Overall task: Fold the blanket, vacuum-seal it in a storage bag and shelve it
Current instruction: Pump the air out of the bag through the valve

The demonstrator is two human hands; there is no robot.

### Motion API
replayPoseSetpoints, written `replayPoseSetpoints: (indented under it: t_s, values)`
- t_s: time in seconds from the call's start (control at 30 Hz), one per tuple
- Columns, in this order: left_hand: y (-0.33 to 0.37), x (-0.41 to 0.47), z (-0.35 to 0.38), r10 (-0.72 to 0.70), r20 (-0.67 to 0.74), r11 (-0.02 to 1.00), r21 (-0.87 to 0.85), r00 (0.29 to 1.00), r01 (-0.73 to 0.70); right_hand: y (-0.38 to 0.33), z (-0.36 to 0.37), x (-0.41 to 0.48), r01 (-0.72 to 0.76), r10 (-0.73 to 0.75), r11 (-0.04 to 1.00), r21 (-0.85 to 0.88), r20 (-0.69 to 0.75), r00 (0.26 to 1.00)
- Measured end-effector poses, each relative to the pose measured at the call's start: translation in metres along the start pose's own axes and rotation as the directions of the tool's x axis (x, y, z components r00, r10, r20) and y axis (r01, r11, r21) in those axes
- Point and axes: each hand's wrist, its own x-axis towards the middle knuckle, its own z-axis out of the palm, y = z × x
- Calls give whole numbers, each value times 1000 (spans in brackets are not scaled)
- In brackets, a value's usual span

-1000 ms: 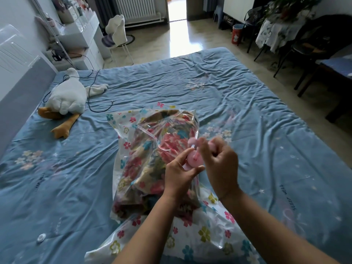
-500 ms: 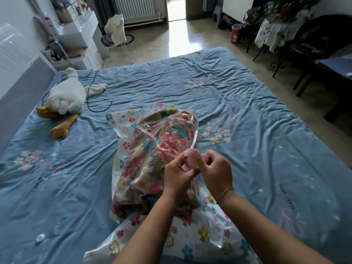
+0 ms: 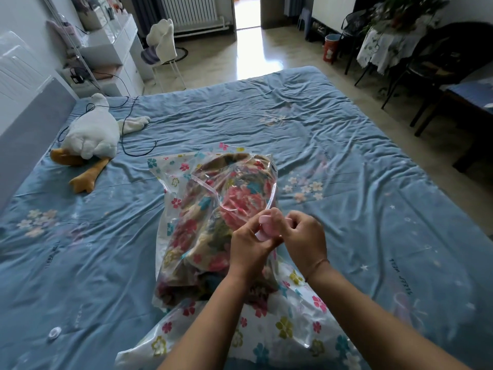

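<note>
A clear storage bag [image 3: 170, 177] printed with small flowers lies on the blue bed [image 3: 346, 169], with a folded floral blanket [image 3: 213, 217] inside it. A pink round valve piece [image 3: 265, 228] sits on the bag's right side, partly hidden by fingers. My left hand [image 3: 249, 247] pinches that pink piece from the left. My right hand [image 3: 304, 236] has its fingers curled at the piece's right side and grips it too.
A white plush goose [image 3: 90, 140] lies at the bed's left with a black cable [image 3: 125, 129] beside it. A small white round cap [image 3: 54, 333] rests on the sheet at lower left. A dresser [image 3: 112, 49], chairs and a table stand beyond the bed.
Both hands have sunk a little toward the bag with the pink piece, and the right hand's fingers have curled in tighter around it.
</note>
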Motion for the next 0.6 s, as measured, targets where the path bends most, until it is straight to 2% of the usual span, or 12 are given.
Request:
replayPoseSetpoints:
  t_s: [0.03,0.1,0.17,0.2,0.27,0.3,0.4,0.47,0.53,0.6]
  values:
    - [2,-1,-1,1,-1,1000,-13,1000,-1,0,-2,0,11,-11,1000,5,4,1000]
    - [2,1,-2,13,-1,1000,-9,1000,-13,-20,-12,1,110,-101,983,145,-70,992]
    - [1,3,-2,19,-6,1000,-2,1000,-19,-53,-30,1,244,-172,889,387,-211,962]
    - [1,3,-2,17,-9,1000,0,1000,-17,-64,-37,2,314,-198,837,448,-287,937]
    - [1,2,-1,11,-9,1000,6,1000,-11,-66,-38,4,383,-246,838,388,-358,901]
    - [2,2,0,12,-11,1000,4,1000,-12,-59,-32,4,355,-242,867,350,-327,913]
    - [2,-1,1,11,6,1000,16,1000,-11,-14,-9,-2,124,-106,980,158,-117,987]
    - [6,-4,1,16,13,1000,13,1000,-16,5,-2,-7,25,-23,998,65,-33,999]
    - [8,-4,0,22,15,1000,15,1000,-22,-5,-9,-5,70,-62,989,130,-62,996]
    - [6,0,0,16,1,1000,14,1000,-16,-36,-25,-3,175,-132,944,280,-166,977]
